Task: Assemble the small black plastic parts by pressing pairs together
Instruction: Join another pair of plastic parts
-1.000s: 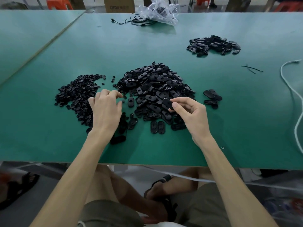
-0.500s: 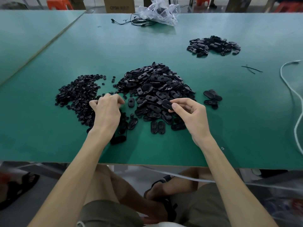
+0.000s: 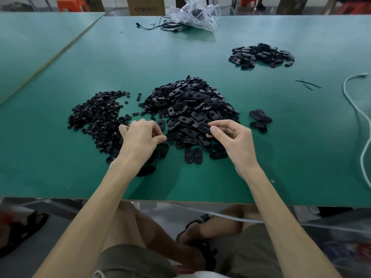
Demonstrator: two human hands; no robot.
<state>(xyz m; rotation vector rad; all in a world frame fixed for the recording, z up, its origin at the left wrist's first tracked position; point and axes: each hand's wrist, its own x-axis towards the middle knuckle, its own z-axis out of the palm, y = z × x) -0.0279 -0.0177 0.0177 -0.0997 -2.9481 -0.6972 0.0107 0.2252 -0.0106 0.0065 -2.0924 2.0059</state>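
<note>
Fingers (image 3: 148, 125) of the left hand (image 3: 140, 139) have curled tighter, edging toward the central heap (image 3: 190, 101); whether they hold anything cannot be told; right hand (image 3: 232, 139) still pinches an oval part (image 3: 204, 127) over the heap's near edge; pairing seems next.

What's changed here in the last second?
The left hand curled its fingers and drew back from the pile of small pieces, nearer the right hand; whether it picked one up is hidden. The right hand still pinches its oval piece; nothing else moved.
</note>
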